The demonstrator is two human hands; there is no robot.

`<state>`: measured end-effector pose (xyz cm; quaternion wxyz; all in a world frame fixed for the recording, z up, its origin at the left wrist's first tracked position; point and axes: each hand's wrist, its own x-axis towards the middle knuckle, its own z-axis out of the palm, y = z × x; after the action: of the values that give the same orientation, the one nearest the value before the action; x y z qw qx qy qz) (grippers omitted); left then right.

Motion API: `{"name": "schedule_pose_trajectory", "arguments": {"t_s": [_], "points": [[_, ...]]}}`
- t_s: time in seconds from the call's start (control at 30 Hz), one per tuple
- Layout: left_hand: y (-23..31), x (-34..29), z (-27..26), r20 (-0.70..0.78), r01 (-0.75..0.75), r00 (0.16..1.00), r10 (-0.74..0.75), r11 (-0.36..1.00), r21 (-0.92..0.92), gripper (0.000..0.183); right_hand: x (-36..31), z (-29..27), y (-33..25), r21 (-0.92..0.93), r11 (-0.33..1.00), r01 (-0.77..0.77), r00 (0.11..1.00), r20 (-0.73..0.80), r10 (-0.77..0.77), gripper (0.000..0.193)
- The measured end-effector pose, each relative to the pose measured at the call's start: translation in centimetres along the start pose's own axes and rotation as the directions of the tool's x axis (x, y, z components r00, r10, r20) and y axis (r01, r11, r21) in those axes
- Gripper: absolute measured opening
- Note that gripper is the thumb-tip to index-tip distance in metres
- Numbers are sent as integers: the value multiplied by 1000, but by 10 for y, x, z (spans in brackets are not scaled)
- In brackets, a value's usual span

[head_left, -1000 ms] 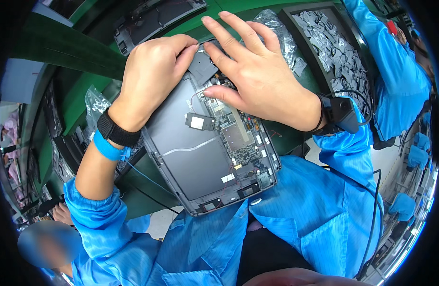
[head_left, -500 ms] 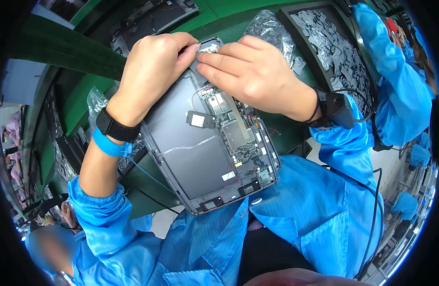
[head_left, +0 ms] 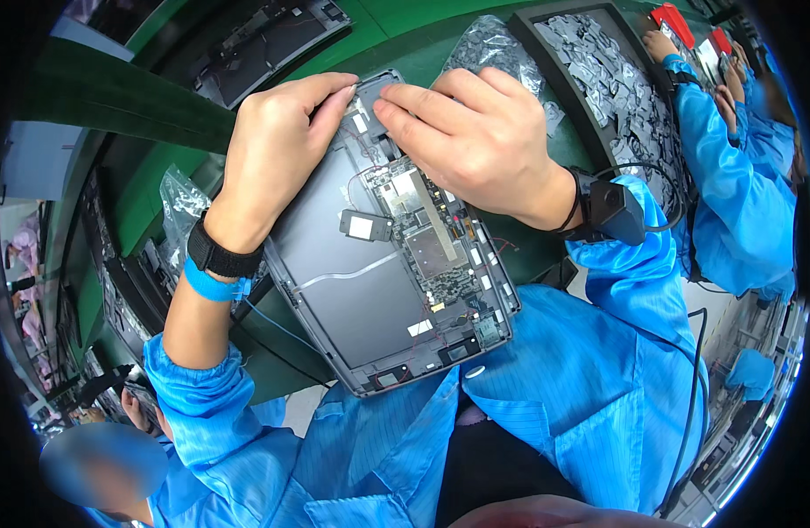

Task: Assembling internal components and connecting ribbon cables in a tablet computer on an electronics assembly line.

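An opened tablet housing (head_left: 335, 326) lies tilted in front of me, its inside facing up. A circuit board (head_left: 436, 251) runs along its right side. A small black module with a white label (head_left: 364, 226) rests loose-looking beside the board, on thin wires. My left hand (head_left: 286, 145) is closed in a pinch at the housing's far left corner; what its fingertips hold is hidden. My right hand (head_left: 480, 141) bends over the far right corner, thumb and fingers pressed together against the housing; anything between them is too small to make out.
A black tray of small grey parts (head_left: 599, 88) stands at the far right, with a clear bag of parts (head_left: 493, 53) beside it. Another opened housing (head_left: 273, 44) lies at the back. A blue cord (head_left: 282, 327) runs from my left wrist. Co-workers sit on both sides.
My right hand has shifted slightly right and turned, uncovering more of the housing's far end. My left fingertips have drawn a little left. The co-worker's arm at right has moved.
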<state>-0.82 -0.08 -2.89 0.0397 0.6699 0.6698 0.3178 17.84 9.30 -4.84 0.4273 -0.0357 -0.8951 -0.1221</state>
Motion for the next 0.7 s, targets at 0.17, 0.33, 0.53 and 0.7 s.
{"name": "schedule_pose_trajectory", "arguments": {"t_s": [0.17,0.33,0.53,0.7], "points": [[-2,-2,1,20,74,997,-73,993,-88,20,-1,3,-1,13,997,-70,997,15,70,25],[-2,-2,8,-43,27,999,-32,993,-113,18,2,-12,2,21,999,-46,981,187,41,24],[-4,-1,3,-40,44,998,-49,991,-130,18,11,-15,17,125,992,20,942,329,-61,24],[-5,-1,4,-22,71,997,-76,983,-168,18,4,-12,5,110,990,-84,962,266,52,25]]}}
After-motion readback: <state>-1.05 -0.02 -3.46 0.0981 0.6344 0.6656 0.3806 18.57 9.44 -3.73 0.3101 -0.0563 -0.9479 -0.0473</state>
